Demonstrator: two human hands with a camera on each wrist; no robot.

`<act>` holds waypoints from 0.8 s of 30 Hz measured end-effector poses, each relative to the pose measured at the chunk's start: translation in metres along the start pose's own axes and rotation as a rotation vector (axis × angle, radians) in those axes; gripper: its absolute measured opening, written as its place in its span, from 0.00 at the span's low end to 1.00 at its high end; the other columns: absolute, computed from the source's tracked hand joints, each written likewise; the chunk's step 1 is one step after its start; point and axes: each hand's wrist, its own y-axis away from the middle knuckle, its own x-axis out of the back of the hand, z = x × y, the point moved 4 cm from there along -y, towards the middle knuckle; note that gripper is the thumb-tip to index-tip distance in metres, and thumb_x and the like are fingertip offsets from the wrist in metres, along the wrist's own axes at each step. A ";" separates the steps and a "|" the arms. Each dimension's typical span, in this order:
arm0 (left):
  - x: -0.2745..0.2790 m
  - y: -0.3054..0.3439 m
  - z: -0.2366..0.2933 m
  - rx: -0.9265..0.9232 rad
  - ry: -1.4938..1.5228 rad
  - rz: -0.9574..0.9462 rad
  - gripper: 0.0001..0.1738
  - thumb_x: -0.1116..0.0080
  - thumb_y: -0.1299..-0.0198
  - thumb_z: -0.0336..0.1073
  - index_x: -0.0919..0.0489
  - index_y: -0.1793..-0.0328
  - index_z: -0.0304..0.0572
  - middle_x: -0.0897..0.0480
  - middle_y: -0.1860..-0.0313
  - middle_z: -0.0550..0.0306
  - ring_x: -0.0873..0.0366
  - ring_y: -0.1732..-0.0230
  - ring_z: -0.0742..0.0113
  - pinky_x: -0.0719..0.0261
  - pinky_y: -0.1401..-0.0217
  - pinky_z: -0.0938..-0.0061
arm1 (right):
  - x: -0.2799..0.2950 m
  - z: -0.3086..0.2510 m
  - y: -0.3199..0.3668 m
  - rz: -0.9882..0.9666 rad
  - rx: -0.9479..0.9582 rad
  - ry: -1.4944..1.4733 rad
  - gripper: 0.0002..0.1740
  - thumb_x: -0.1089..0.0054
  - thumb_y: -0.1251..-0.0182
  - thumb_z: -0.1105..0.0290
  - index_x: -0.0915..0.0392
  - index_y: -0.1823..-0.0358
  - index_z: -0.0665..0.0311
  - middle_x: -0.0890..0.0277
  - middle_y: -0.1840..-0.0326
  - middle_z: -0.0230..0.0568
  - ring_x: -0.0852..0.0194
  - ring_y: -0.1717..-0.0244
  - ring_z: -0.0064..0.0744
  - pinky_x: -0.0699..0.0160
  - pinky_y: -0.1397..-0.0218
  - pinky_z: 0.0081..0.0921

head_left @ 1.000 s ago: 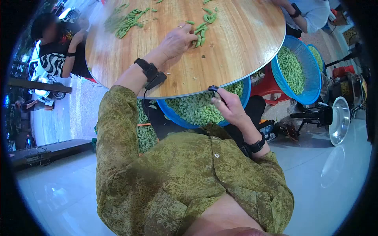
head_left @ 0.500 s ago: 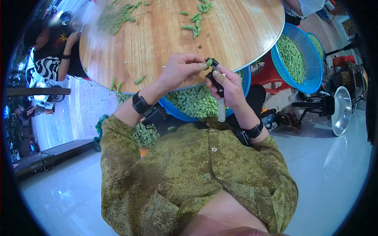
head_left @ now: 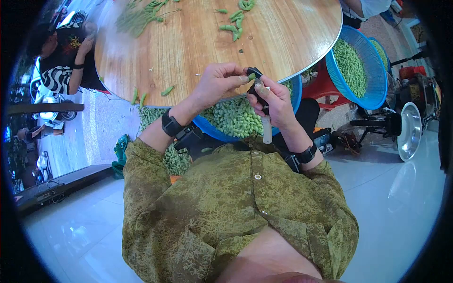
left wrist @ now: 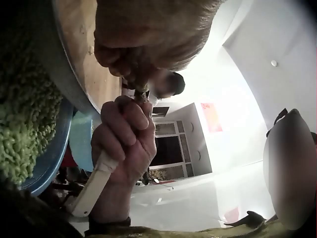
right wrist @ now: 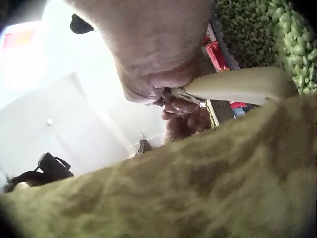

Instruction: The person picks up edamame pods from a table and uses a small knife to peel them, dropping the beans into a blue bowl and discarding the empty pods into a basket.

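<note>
At the tabletop's [head_left: 188,47] near edge, the left grip [head_left: 218,86] pinches an edamame pod [head_left: 252,75] while the right grip [head_left: 277,103] clasps a white-handled tool [head_left: 267,131].

A second ago the left hand [head_left: 214,85] lay on the pods [head_left: 234,26] far out on the surface [head_left: 188,47]. It has come back to the near edge, pinching one pod [head_left: 252,75]. The right hand [head_left: 276,101] has lifted from over the basin [head_left: 211,133] to meet it. The white handle of its tool [head_left: 267,129] now shows below the fist.
</note>
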 end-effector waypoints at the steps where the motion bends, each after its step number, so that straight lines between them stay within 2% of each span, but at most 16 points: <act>1: -0.001 0.001 0.002 0.005 -0.003 -0.009 0.08 0.38 0.40 0.31 0.18 0.56 0.37 0.26 0.75 0.71 0.36 0.76 0.86 0.41 0.76 0.87 | 0.000 0.001 0.000 -0.001 0.002 0.001 0.22 0.54 0.27 0.69 0.34 0.34 0.64 0.27 0.74 0.30 0.41 0.84 0.14 0.44 0.83 0.12; 3: -0.001 0.001 0.001 0.009 -0.005 -0.015 0.08 0.39 0.40 0.31 0.18 0.56 0.37 0.26 0.76 0.71 0.36 0.76 0.86 0.41 0.76 0.87 | 0.002 0.000 0.002 0.028 0.091 0.201 0.19 0.53 0.27 0.70 0.31 0.37 0.65 0.27 0.74 0.30 0.41 0.85 0.14 0.44 0.84 0.12; 4: 0.001 -0.001 -0.005 0.057 0.089 -0.054 0.08 0.38 0.40 0.31 0.18 0.56 0.37 0.26 0.76 0.71 0.36 0.77 0.85 0.41 0.76 0.86 | 0.003 0.001 0.003 0.029 0.088 0.200 0.19 0.53 0.27 0.70 0.31 0.37 0.65 0.27 0.74 0.30 0.41 0.85 0.14 0.44 0.84 0.12; 6: 0.003 -0.003 -0.008 0.100 0.180 -0.093 0.08 0.38 0.40 0.31 0.18 0.56 0.37 0.26 0.76 0.70 0.36 0.77 0.85 0.41 0.77 0.86 | 0.006 0.003 0.001 -0.007 -0.009 0.066 0.20 0.53 0.27 0.70 0.34 0.36 0.67 0.31 0.74 0.33 0.43 0.83 0.16 0.43 0.84 0.11; 8: -0.004 0.001 -0.010 0.250 0.569 -0.307 0.08 0.39 0.40 0.30 0.19 0.56 0.36 0.26 0.76 0.69 0.36 0.78 0.83 0.40 0.77 0.85 | 0.006 0.002 0.003 -0.056 -0.041 -0.047 0.19 0.52 0.27 0.70 0.33 0.37 0.67 0.30 0.73 0.34 0.42 0.83 0.16 0.43 0.84 0.11; 10: -0.007 0.003 -0.009 0.267 0.562 -0.280 0.08 0.41 0.38 0.31 0.20 0.56 0.35 0.26 0.75 0.69 0.35 0.78 0.81 0.38 0.77 0.83 | 0.004 0.004 0.004 -0.101 -0.076 -0.163 0.19 0.51 0.27 0.69 0.33 0.38 0.66 0.30 0.73 0.35 0.42 0.82 0.16 0.43 0.84 0.11; 12: -0.010 0.002 -0.012 0.284 0.560 -0.255 0.08 0.42 0.37 0.31 0.21 0.55 0.34 0.26 0.74 0.69 0.34 0.78 0.79 0.36 0.76 0.82 | 0.006 0.007 0.004 -0.013 -0.128 -0.369 0.15 0.50 0.28 0.69 0.29 0.44 0.66 0.26 0.70 0.37 0.38 0.81 0.16 0.43 0.85 0.12; 14: -0.002 -0.001 -0.002 -0.199 -0.199 -0.079 0.08 0.42 0.38 0.31 0.22 0.57 0.34 0.25 0.75 0.63 0.28 0.77 0.69 0.30 0.75 0.74 | 0.005 0.005 0.003 -0.012 -0.152 -0.388 0.14 0.49 0.28 0.68 0.29 0.45 0.66 0.26 0.69 0.37 0.38 0.80 0.16 0.42 0.85 0.12; 15: -0.003 -0.001 0.004 -0.198 -0.199 -0.081 0.08 0.42 0.38 0.31 0.22 0.57 0.34 0.25 0.75 0.63 0.28 0.77 0.69 0.30 0.75 0.74 | 0.005 0.006 0.003 -0.012 -0.175 -0.408 0.13 0.49 0.28 0.68 0.29 0.46 0.65 0.26 0.68 0.38 0.38 0.80 0.16 0.41 0.85 0.12; 17: -0.015 0.015 0.033 -0.732 -0.968 -0.031 0.11 0.39 0.44 0.28 0.22 0.55 0.35 0.23 0.71 0.53 0.23 0.74 0.58 0.27 0.72 0.68 | 0.006 0.010 0.003 -0.006 -0.191 -0.431 0.13 0.49 0.28 0.68 0.29 0.47 0.65 0.26 0.67 0.38 0.39 0.80 0.16 0.41 0.85 0.12; 21: -0.024 0.026 0.036 -0.817 -1.110 0.061 0.12 0.38 0.48 0.27 0.20 0.55 0.36 0.24 0.72 0.47 0.23 0.72 0.51 0.27 0.71 0.68 | 0.002 0.015 0.003 -0.001 -0.206 -0.516 0.13 0.49 0.29 0.68 0.29 0.47 0.65 0.26 0.66 0.38 0.40 0.81 0.16 0.42 0.85 0.11; 23: -0.022 0.023 0.035 -0.709 -0.946 0.066 0.07 0.41 0.45 0.30 0.21 0.62 0.35 0.24 0.75 0.49 0.23 0.72 0.55 0.25 0.70 0.65 | 0.002 0.016 0.002 0.000 -0.215 -0.523 0.13 0.49 0.29 0.68 0.30 0.47 0.64 0.26 0.66 0.38 0.40 0.81 0.16 0.42 0.85 0.11; 24: -0.022 0.023 0.031 -0.709 -0.947 0.068 0.07 0.41 0.45 0.30 0.21 0.62 0.35 0.24 0.75 0.49 0.23 0.72 0.55 0.25 0.70 0.65 | 0.001 0.017 0.002 -0.001 -0.225 -0.531 0.13 0.48 0.29 0.68 0.30 0.46 0.64 0.26 0.67 0.38 0.41 0.81 0.16 0.42 0.85 0.11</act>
